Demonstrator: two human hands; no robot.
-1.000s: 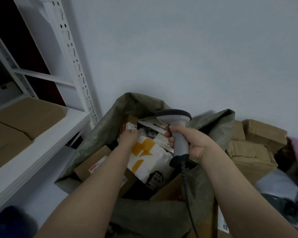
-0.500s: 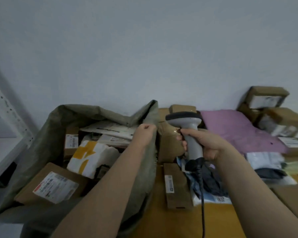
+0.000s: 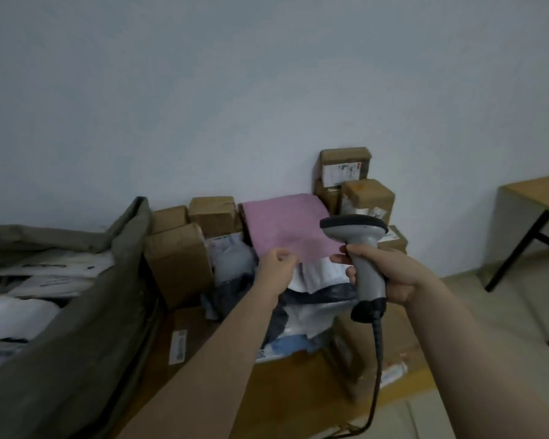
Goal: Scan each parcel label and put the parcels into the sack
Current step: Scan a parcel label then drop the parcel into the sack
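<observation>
A pink soft parcel (image 3: pixel 286 226) lies on top of a pile of parcels against the wall. My left hand (image 3: pixel 276 264) is at the pink parcel's lower left edge, fingers loosely curled and holding nothing. My right hand (image 3: pixel 390 277) grips the handle of a grey barcode scanner (image 3: pixel 358 236), whose head is level with the pink parcel's right corner. The olive sack (image 3: pixel 130 242) stands open on the left with white bagged parcels (image 3: pixel 19 315) inside. Below the pink parcel lie white and grey poly bags (image 3: pixel 314 277).
Brown cardboard boxes (image 3: pixel 178 264) stand between the sack and the pile, and more labelled boxes (image 3: pixel 344 167) are stacked at the wall behind. A flat cardboard sheet (image 3: pixel 298 394) lies under the pile. A wooden table with black legs (image 3: pixel 539 191) stands at the right.
The view swung right from the sack to the pile. My left hand left the sack and reached to the pink parcel's edge. My right hand kept hold of the scanner and moved along.
</observation>
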